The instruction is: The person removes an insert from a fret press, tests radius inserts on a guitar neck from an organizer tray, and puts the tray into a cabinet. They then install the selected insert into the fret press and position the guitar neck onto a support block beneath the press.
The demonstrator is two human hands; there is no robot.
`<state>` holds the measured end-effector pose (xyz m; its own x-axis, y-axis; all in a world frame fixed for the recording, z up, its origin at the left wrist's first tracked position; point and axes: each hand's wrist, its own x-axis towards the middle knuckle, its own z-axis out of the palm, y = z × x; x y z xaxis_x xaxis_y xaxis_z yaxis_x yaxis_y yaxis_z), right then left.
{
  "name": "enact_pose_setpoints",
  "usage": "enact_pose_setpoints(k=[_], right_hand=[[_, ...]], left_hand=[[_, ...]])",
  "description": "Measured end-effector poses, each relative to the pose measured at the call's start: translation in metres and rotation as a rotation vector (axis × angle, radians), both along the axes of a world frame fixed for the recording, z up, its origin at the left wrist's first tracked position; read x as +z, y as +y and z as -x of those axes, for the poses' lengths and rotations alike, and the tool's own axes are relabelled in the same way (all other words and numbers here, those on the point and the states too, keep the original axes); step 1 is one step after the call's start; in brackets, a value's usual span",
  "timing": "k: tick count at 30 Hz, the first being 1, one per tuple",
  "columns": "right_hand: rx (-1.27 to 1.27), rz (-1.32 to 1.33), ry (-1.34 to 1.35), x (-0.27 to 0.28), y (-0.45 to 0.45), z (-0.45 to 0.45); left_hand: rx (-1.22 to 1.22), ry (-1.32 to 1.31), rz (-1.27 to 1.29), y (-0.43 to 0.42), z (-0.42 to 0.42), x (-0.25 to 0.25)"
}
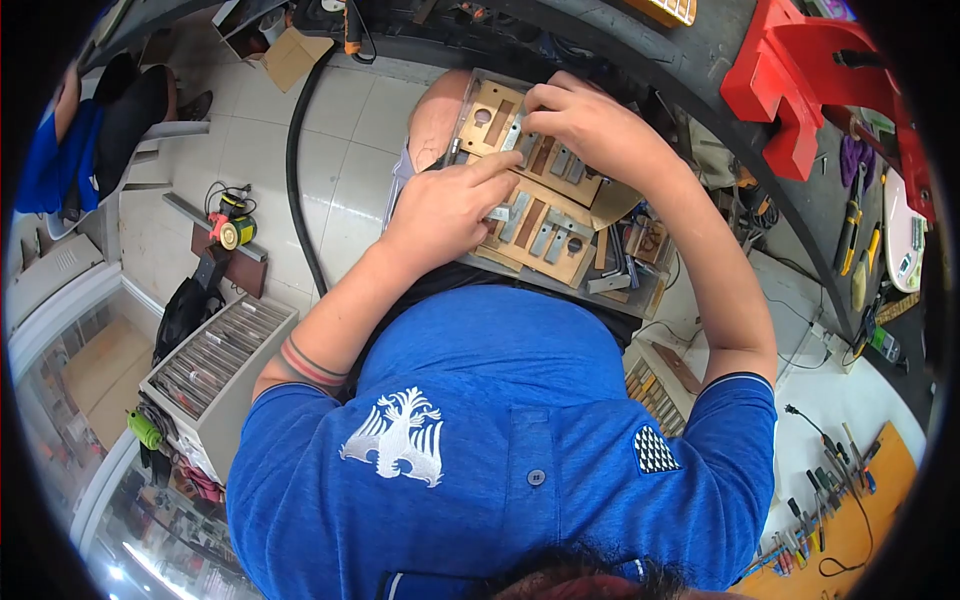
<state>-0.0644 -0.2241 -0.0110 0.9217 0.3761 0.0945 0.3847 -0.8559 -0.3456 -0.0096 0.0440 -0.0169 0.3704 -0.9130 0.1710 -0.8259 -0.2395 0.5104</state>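
Metal strip (513,134) showed by the fingertips of the right hand (575,118) and left hand (450,208), wooden boards (492,95) beneath both; whether either grip held anything, one could not tell.

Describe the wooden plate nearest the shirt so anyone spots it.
Start at the blue shirt with the white emblem and look just above it in the picture. The first wooden plate there carries metal strips. Its dark round hole sits toward the right end; the farther plate shows its hole toward the left.
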Motion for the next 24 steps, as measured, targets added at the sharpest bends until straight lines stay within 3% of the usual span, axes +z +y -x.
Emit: enact_pose_setpoints(k=[11, 17, 20, 23, 24], right_hand=[[0.010, 0.008, -0.121, -0.009, -0.001, 0.007], [-0.024, 0.028, -0.056, -0.016, -0.001, 0.011], [-0.028, 0.006, -0.093, -0.004, -0.003, 0.025], [-0.185, -0.053, -0.023, 0.049, 0.014, 0.069], [-0.196, -0.051, 0.140, 0.065, 0.018, 0.087]], left_hand=[[-0.050, -0.047, -0.078, -0.001, 0.002, -0.004], [-0.055, -0.036, -0.108, -0.002, 0.004, -0.002], [-0.059, -0.019, -0.147, -0.005, 0.002, 0.002], [-0.051, 0.013, -0.167, -0.007, -0.001, 0.004], [-0.048, 0.039, -0.180, -0.008, -0.002, 0.007]])
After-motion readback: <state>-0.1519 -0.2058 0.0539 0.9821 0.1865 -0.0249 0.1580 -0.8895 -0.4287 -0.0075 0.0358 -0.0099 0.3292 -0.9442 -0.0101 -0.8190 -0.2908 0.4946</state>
